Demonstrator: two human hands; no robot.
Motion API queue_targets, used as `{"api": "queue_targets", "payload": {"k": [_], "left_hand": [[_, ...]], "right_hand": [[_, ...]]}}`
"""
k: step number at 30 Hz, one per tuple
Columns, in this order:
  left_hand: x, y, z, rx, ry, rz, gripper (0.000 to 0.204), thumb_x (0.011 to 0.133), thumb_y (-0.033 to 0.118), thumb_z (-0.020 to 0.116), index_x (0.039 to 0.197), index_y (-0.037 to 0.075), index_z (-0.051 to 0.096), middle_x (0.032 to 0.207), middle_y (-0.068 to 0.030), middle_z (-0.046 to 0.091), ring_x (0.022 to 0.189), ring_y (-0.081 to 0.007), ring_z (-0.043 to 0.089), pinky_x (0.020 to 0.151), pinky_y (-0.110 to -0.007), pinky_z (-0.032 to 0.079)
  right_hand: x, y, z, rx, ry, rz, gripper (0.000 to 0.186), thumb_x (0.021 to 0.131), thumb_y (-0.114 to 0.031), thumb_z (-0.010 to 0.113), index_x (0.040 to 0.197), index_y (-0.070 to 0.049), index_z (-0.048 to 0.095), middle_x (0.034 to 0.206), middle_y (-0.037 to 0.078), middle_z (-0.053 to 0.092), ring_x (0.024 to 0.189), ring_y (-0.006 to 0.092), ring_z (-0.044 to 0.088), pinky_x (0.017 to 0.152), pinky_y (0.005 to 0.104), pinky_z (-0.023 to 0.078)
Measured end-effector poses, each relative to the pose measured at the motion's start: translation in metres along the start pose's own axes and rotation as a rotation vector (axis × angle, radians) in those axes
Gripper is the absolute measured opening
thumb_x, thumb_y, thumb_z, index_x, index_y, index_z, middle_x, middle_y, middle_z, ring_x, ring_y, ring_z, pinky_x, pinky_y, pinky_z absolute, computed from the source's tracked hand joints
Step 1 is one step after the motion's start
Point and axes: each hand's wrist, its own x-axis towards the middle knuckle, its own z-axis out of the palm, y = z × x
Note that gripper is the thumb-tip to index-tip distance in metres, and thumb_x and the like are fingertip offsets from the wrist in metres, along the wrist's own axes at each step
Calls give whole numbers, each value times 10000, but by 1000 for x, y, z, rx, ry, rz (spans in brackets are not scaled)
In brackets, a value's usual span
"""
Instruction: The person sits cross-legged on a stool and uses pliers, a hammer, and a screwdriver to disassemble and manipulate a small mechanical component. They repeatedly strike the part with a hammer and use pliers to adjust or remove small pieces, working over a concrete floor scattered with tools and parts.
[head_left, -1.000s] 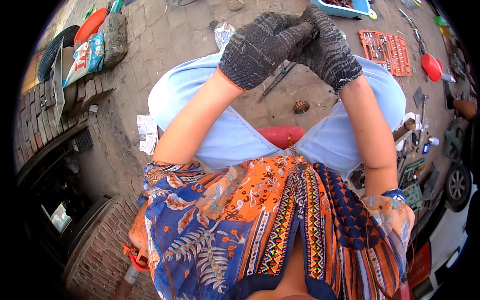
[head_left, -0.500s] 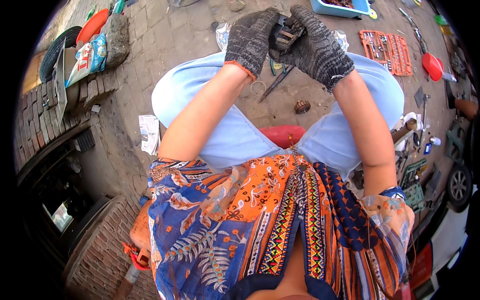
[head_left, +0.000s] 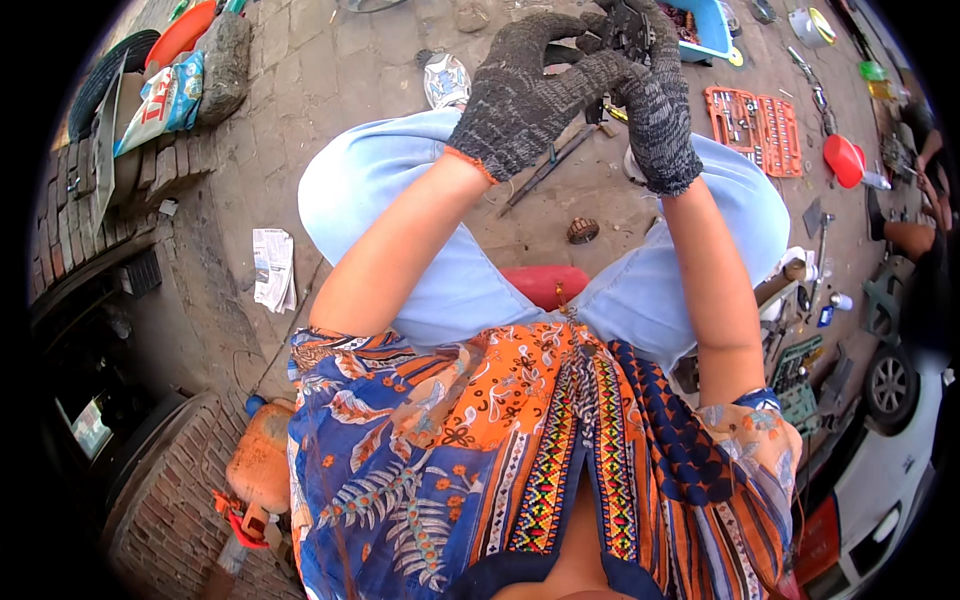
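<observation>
Gloved grips [head_left: 530,100] [head_left: 660,125] hold dark part [head_left: 632,34]

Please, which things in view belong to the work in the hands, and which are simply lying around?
In the work:
dark part, between the gloved left hand and gloved right hand

Lying about, untouched (some may be related; I cannot tell):
round brown part on the ground
open orange tool case
folded printed paper
white-and-blue bag
</observation>
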Motion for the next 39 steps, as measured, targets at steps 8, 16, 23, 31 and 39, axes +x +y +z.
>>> {"api": "queue_targets", "payload": {"k": [8,16,23,31,39], "left_hand": [[12,-8,4,-54,380,169,271,864,232,608,1004,0,599,912,-115,616,845,-177,576,751,-298,468],[0,-6,10,475,-184,288,324,834,196,569,1138,88,601,900,-107,649,753,-222,619,673,-331,492],[0,36,9,-247,-347,-513,409,849,449,574,805,56,679,630,4,572,518,-48,470,437,-190,368],[-10,28,13,-115,-390,-118,370,883,386,550,890,30,651,701,-19,577,593,-61,503,509,-218,417],[-13,19,19,37,-251,316,329,895,191,565,1167,7,548,1047,-122,620,923,-200,592,826,-325,464]], "right_hand": [[3,0,1,-12,109,-187,786,718,-272,705,1370,-52,325,1294,124,462,1147,248,498,969,365,419],[-18,5,-38,-76,338,-98,358,749,-11,613,1099,-26,538,1039,141,575,940,266,586,777,356,499],[-23,-7,-58,-1017,234,-535,406,691,-27,693,1069,-11,548,1018,131,584,917,264,583,767,322,465],[-25,-26,-50,-1126,136,-669,570,654,-167,766,1138,3,518,1100,140,562,1016,288,552,882,368,421],[-28,-25,-46,-973,267,-593,650,689,-246,757,1210,10,465,1127,131,543,1055,274,536,928,389,410]]}}
